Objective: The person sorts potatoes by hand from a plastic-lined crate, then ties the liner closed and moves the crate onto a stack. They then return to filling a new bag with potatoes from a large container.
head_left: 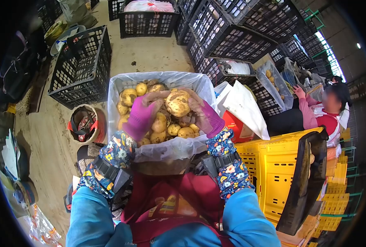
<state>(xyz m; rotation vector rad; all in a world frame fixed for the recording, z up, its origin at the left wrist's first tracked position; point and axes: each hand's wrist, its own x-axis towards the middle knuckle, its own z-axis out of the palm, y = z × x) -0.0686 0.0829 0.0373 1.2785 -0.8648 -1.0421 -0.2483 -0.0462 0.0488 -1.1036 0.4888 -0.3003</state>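
Over the plastic-lined crate [117,88] at twelve o'clock, nearly full of yellow potatoes [186,132], the pink-gloved left hand [139,117] and right hand [203,116] together cup one large potato [177,103].

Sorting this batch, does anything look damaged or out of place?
The potato held between the left hand and right hand has dark brown patches; dirt or rot, I cannot tell.

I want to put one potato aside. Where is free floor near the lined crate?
Bare floor lies beyond the lined crate, right of the black crate. The crate itself is full of potatoes. Crowded on the right: white bags, yellow crate.
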